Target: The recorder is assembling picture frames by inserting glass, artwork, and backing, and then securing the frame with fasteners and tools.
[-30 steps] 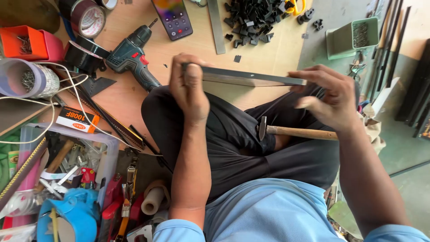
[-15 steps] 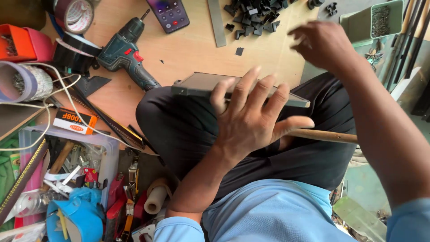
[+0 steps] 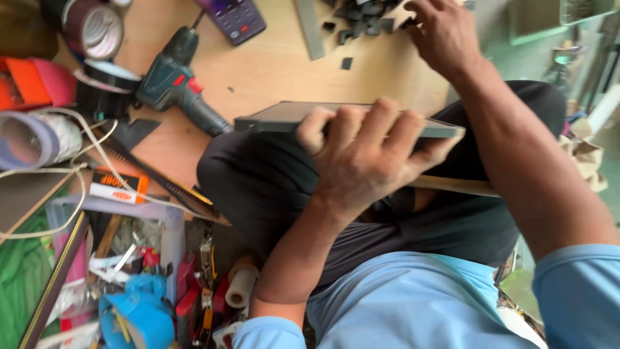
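Across the lap, left hand (image 3: 361, 161) grips a level, left-right-running grey bar (image 3: 284, 117).

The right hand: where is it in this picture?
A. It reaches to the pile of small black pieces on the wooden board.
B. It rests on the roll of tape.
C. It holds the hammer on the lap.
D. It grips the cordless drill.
A: the right hand stretches out onto the small black pieces at the far edge of the wooden board, while the left hand grips the flat grey bar.
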